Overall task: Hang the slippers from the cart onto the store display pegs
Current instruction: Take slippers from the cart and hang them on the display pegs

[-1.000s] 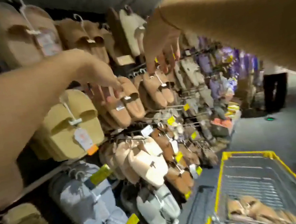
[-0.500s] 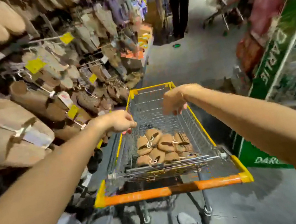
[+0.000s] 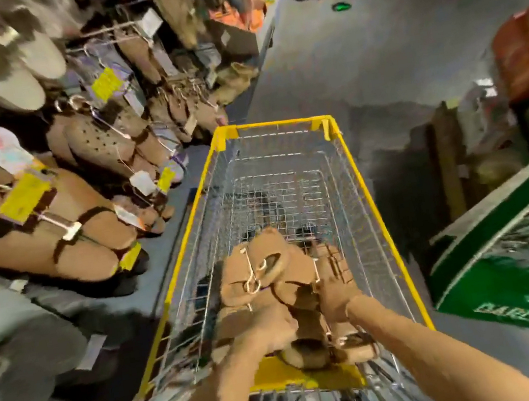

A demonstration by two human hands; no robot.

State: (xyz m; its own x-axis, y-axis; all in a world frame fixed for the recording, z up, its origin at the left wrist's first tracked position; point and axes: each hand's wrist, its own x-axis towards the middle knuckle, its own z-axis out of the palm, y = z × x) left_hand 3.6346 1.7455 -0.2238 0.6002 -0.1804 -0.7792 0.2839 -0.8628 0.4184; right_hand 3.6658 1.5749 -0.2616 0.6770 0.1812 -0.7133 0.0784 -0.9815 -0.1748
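Down inside the near end of the cart (image 3: 363, 184), both hands reach into a heap of tan slippers (image 3: 268, 276). Left hand (image 3: 269, 329) has fingers curled onto the pile; right hand (image 3: 335, 296) lies on it, grip too blurred to tell. Left of the cart, display pegs (image 3: 124, 25) carry hanging slippers with yellow tags (image 3: 25, 196), unreadable. Right stands a green box (image 3: 520, 291), its white lettering blurred.
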